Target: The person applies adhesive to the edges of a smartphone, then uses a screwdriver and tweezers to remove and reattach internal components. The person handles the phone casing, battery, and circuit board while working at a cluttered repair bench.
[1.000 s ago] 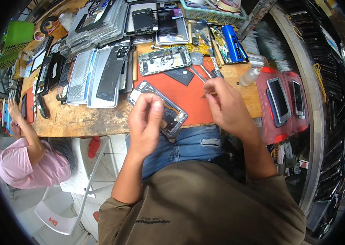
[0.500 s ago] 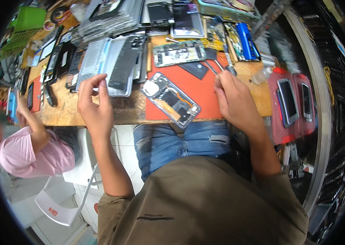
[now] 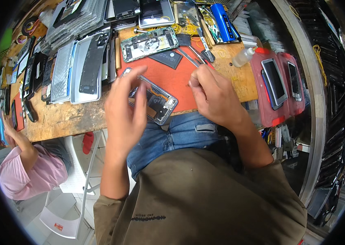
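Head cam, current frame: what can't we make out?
- Head view: upper-left part of the opened phone, hidden behind the left hand.
- Head view: near end of the silver tool, and whether the right hand grips it; that hand covers the spot.
- Head view: rest of the green basket, cut off by the dark lens rim.

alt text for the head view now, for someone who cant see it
The wearer's left hand, fingers parted, partly hides an opened phone on an orange mat; the right hand, fingers curled closed, is near tweezers, though whether it holds anything is unclear. Beyond, on the cluttered wooden workbench, lies another opened phone; someone in a pink shirt is at left.
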Demonstrator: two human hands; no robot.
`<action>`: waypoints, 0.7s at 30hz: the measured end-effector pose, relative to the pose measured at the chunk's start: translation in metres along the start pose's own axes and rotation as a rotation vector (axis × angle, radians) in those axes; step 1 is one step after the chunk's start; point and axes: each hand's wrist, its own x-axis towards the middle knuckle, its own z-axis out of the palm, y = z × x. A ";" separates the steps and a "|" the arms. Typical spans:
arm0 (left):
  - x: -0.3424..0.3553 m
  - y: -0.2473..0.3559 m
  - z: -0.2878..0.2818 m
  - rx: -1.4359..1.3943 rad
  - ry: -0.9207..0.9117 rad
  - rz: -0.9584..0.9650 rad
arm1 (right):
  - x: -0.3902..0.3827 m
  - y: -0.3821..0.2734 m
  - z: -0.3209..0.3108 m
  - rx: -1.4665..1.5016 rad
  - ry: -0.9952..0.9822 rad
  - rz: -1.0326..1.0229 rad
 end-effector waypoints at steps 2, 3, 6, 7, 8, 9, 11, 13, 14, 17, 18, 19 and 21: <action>-0.031 -0.003 0.009 -0.113 -0.028 -0.154 | 0.001 -0.004 0.003 0.075 -0.020 -0.010; -0.041 -0.005 0.014 -0.151 -0.040 -0.196 | 0.002 -0.007 0.004 0.150 -0.058 -0.006; -0.057 -0.011 0.027 -0.071 -0.062 -0.074 | 0.009 -0.015 0.010 0.236 -0.149 -0.015; -0.059 -0.013 0.029 -0.054 -0.080 -0.073 | 0.012 -0.017 0.012 0.241 -0.172 -0.026; -0.059 -0.014 0.029 -0.036 -0.100 -0.072 | 0.015 -0.018 0.015 0.273 -0.157 -0.043; -0.059 -0.014 0.029 -0.018 -0.119 -0.078 | 0.018 -0.019 0.017 0.261 -0.167 -0.063; -0.057 -0.015 0.030 -0.028 -0.110 -0.066 | 0.022 -0.020 0.017 0.227 -0.178 -0.104; -0.056 -0.015 0.030 -0.061 -0.105 -0.075 | 0.022 -0.020 0.015 0.196 -0.248 -0.087; -0.056 -0.014 0.031 -0.062 -0.098 -0.073 | 0.023 -0.020 0.014 0.178 -0.280 -0.078; -0.056 -0.013 0.031 -0.079 -0.095 -0.090 | 0.023 -0.020 0.014 0.208 -0.279 -0.074; -0.056 -0.013 0.031 -0.095 -0.095 -0.105 | 0.023 -0.020 0.016 0.205 -0.256 -0.082; -0.056 -0.013 0.031 -0.111 -0.095 -0.120 | 0.023 -0.020 0.017 0.213 -0.239 -0.085; -0.056 -0.014 0.030 -0.038 -0.095 -0.069 | 0.024 -0.022 0.019 0.210 -0.214 -0.112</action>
